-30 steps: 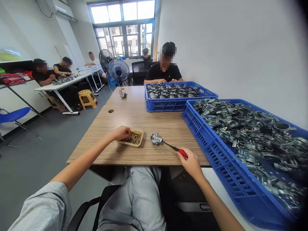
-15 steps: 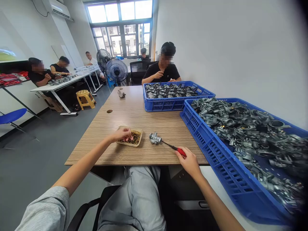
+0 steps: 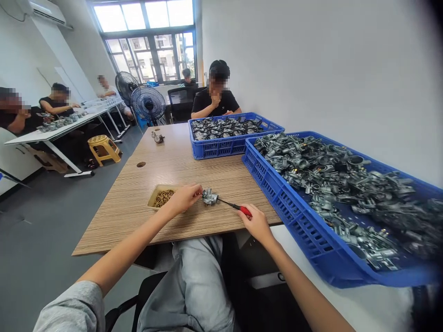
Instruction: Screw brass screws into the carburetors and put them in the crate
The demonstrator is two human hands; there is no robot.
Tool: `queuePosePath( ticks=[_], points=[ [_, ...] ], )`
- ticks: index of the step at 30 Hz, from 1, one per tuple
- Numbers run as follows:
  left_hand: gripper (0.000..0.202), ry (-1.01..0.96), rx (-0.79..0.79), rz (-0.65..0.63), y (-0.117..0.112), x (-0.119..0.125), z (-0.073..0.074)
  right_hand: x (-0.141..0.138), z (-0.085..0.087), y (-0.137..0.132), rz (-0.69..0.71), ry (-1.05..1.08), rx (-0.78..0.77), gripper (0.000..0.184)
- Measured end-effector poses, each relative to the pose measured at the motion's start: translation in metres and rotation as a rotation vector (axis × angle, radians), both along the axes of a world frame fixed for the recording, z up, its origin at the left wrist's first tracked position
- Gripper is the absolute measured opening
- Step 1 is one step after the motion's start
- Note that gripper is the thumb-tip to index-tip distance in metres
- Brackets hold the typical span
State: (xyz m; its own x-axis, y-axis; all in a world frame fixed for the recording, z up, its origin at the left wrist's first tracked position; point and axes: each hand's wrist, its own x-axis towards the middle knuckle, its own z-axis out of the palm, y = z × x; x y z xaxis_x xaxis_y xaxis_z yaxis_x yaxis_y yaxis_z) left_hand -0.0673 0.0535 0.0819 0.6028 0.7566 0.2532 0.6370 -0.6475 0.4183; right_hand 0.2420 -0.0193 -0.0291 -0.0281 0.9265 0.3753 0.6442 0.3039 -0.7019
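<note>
Your right hand (image 3: 256, 223) grasps the red-handled screwdriver (image 3: 245, 211), its shaft reaching the right side of the silvery metal part (image 3: 209, 198) on the table (image 3: 121, 216). Your left hand (image 3: 186, 198) is at the part's left side, fingertips drawn together; whether they hold anything cannot be told. Left of it, a tray (image 3: 151, 199) contains brass-coloured pieces (image 3: 162, 198); rightward stands a filled blue crate (image 3: 294, 213).

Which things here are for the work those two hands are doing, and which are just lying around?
For the work:
- red-handled tool, in the right hand
- metal part at its tip, beside the left hand
- dish of brass pieces

Just around:
- yellow stool
- fan
- air conditioner
</note>
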Motion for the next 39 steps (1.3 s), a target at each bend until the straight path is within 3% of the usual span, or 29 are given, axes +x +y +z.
queuePosePath(
  ticks=[6,12,39],
  points=[
    [0.008,0.169,0.151,-0.044,0.001,0.019,-0.011,0.0,0.002,0.0,-0.002,-0.009,0.005,0.019],
    [0.008,0.167,0.198,-0.063,0.007,0.025,-0.02,0.0,0.007,-0.001,-0.003,-0.017,0.007,0.015],
    [0.005,0.084,0.174,-0.011,0.003,0.024,-0.027,-0.001,0.01,-0.002,0.001,0.0,-0.014,0.015]
  ],
)
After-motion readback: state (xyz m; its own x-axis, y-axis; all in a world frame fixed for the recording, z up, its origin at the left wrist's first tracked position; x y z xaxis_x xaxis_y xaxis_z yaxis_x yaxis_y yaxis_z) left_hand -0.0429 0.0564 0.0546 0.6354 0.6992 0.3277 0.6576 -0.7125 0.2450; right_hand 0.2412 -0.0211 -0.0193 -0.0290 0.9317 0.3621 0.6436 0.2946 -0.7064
